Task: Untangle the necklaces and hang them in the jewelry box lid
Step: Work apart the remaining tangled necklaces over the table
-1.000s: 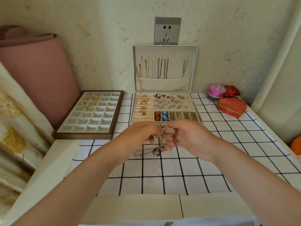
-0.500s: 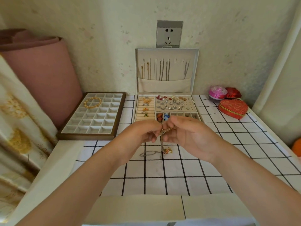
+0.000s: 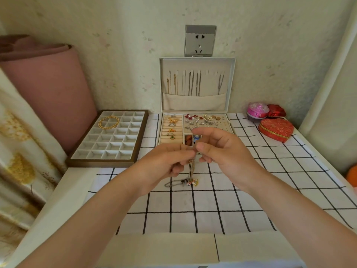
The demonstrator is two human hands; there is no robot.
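A person's left hand and right hand meet above the checked cloth in front of an open jewelry box. Between them is a bundle of tangled necklaces.

On my head-camera feed, the left hand's fingers are curled, and its thumb and forefinger pinch the top of the bundle. The right thumb presses in at the same spot, while the right forefinger arches above it, apart from the thumb. I cannot tell whether the right hand's lower curled fingers grip a strand.

The chains hang straight down from the pinch. Their lower end, a clump of small coloured charms with a grey loop trailing to the left, rests on the cloth.

Behind the hands, the jewelry box lid stands upright against the wall below a grey wall socket. Gold and silver chains hang in it, with their ends tucked into its fabric pocket. The base holds rings in the padded rolls at left and earrings on the panel at right.

A brown-framed compartment tray lies to the left of the box, with gold bangles in a far corner. At right, near the wall, are a red heart-shaped box, a pink round box and a small red box.
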